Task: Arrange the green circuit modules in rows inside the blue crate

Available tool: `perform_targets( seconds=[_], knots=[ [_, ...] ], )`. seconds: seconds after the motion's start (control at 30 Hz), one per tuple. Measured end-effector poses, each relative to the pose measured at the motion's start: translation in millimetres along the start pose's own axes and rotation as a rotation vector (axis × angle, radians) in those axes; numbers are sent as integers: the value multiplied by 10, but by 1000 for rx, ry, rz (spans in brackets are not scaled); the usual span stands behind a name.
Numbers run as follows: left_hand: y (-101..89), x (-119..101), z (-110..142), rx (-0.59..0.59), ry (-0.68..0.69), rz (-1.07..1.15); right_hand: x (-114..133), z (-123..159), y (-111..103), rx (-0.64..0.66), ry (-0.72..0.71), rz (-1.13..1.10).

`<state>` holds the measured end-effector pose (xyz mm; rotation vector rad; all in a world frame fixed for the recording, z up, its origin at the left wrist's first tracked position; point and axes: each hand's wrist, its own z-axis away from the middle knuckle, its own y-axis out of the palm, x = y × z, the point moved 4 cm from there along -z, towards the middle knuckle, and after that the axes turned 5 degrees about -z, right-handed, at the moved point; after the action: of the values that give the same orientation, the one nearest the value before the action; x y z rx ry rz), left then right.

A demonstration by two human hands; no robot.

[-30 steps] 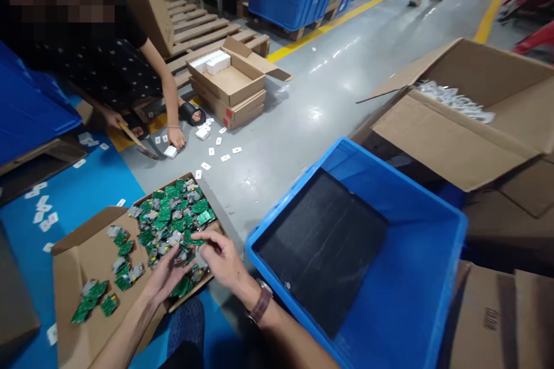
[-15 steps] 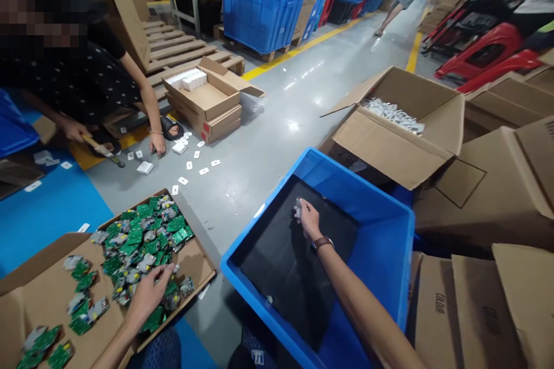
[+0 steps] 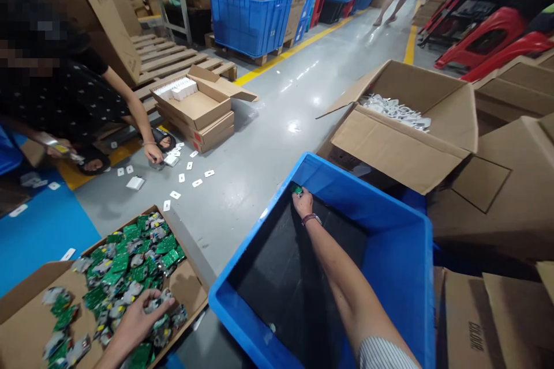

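My right hand [image 3: 303, 203] reaches into a blue bin [image 3: 396, 259], its fingers closed on a small green circuit board [image 3: 296, 189] near the far corner of the black bottom sheet [image 3: 277, 277]. To the left, my left hand [image 3: 141, 317] hovers over the near edge of a pile of green circuit boards [image 3: 125, 259] with grey and yellow parts. Its thumb and forefinger are apart around a grey part; whether they touch it I cannot tell. The boards lie in a shallow cardboard box [image 3: 190, 285], several more on its left flap.
Across the floor a co-worker's hand [image 3: 153, 153] touches white pieces [image 3: 172, 158] scattered there. An open carton [image 3: 402, 144] of white parts stands beyond my bin. Folded cardboard [image 3: 467, 317] is at right. A wooden pallet [image 3: 168, 63] and another blue bin [image 3: 251, 20] stand behind.
My right hand has moved toward the bin's far corner, and the green board now shows in its fingers. My left hand's fingers have spread over the pile. The view has shifted slightly.
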<state>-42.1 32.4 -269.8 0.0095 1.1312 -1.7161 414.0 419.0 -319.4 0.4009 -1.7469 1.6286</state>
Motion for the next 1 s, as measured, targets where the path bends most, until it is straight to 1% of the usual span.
perform_targets(
  seconds=[0.1, 0.2, 0.3, 0.37, 0.4, 0.47, 0.53, 0.6, 0.67, 0.77, 0.87, 0.93, 1.0],
  knots=[
    [10, -44, 50, 74, -4, 15, -31, -20, -6, 24, 55, 98],
    [-5, -45, 62, 63, -18, 33, -32, -9, -59, 34, 90, 153],
    [-42, -4, 21, 51, -47, -7, -20, 29, -118, -4, 91, 178],
    [-72, 33, -6, 18, -77, -53, -3, 63, -121, -2, 49, 194],
    [-79, 41, -11, -1, -75, -66, 12, 80, -103, 26, 2, 201],
    [-56, 33, 2, -1, -32, -59, 49, 107, -48, 101, -121, 209],
    [-13, 9, 35, 6, 20, -30, 65, 112, -8, 132, -198, 190],
    [31, -2, 70, 22, 29, -4, 42, 84, 0, 99, -177, 154],
    [65, 8, 91, 47, 5, 12, 5, 50, 7, 77, -143, 141],
    [94, 43, 96, 82, -29, 38, -47, 36, 18, 68, -168, 158],
    [102, 67, 96, 98, -30, 31, -134, 75, -9, 0, -175, 144],
    [104, 64, 105, 108, -10, 13, -198, 101, -24, -26, -182, 94],
    [102, 52, 120, 113, 7, 5, -251, 94, -27, -13, -195, -6]
  ],
)
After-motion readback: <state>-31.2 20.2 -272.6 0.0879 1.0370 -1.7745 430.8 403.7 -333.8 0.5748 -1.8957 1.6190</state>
